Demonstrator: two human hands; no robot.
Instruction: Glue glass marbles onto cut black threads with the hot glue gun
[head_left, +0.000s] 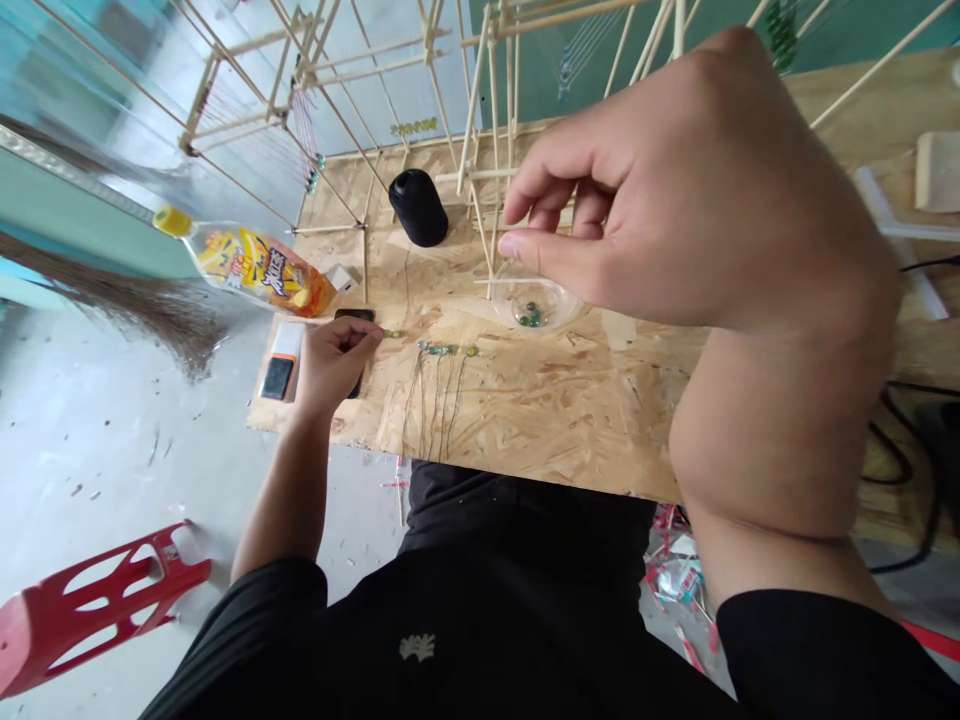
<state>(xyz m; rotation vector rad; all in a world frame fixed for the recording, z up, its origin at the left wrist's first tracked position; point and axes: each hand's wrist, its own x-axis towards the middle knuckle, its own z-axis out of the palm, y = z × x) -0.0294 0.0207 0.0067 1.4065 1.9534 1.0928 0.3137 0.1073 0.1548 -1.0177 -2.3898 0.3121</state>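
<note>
My left hand (332, 362) rests on the chipboard table (570, 420) near its left edge, fingers pinched on a thin thread with a small bead (392, 333) at its tip. My right hand (697, 190) is raised close to the camera, thumb and fingers curled together in a pinch above a clear dish (534, 302) that holds a few green beads. What the right fingers hold cannot be made out. A row of beaded threads (448, 350) lies on the board between the hands, the threads trailing toward me.
A black thread spool (418, 207) stands at the back by a frame of thin wooden sticks (480, 130). A plastic bottle (251, 265), a phone (355, 330) and a small white-orange box (281, 362) lie at the left edge. A red stool (90, 610) sits on the floor.
</note>
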